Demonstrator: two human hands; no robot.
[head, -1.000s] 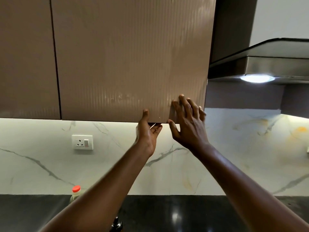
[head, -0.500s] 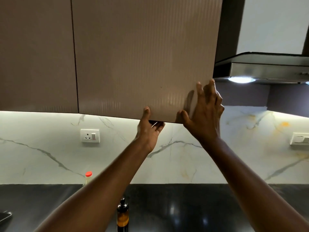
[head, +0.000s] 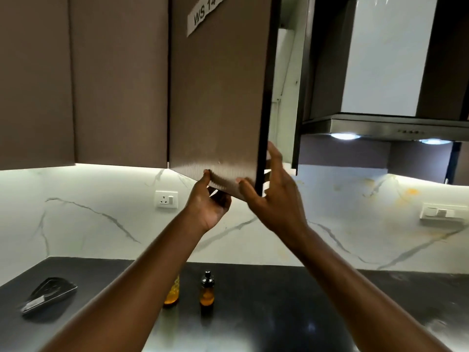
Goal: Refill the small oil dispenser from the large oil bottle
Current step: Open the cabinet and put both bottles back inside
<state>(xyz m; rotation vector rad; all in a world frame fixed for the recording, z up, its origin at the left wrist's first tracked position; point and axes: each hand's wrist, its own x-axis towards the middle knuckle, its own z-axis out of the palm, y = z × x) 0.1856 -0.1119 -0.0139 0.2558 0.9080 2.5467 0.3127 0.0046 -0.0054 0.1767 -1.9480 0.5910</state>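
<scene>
- The cabinet door [head: 218, 97] was flat and closed a second ago. Now it stands swung out on its left hinge, with the dark free edge turned toward the camera. A pale strip of the cabinet's inside shows behind that edge, but what is stored there is hidden.
- The desk [head: 291, 313] comes more into the picture than before, because the view takes in more of the space below.
- The left hand [head: 210, 201] keeps its grip on the lower edge of the door, thumb on the front and fingers underneath.
- The right hand [head: 274, 196] lay flat on the door face earlier. Now it holds the free edge at the lower corner, thumb in front and fingers behind.
- The small oil dispenser [head: 207, 290] stands upright on the desk near the back edge, below the hands and untouched.
- A second bottle [head: 173, 292] with yellow oil stands just beside it, partly hidden by the left forearm. I cannot tell if this is the large one.
- In my judgement, the refilling itself has not begun; the person probably looks for something in the cabinet.
</scene>
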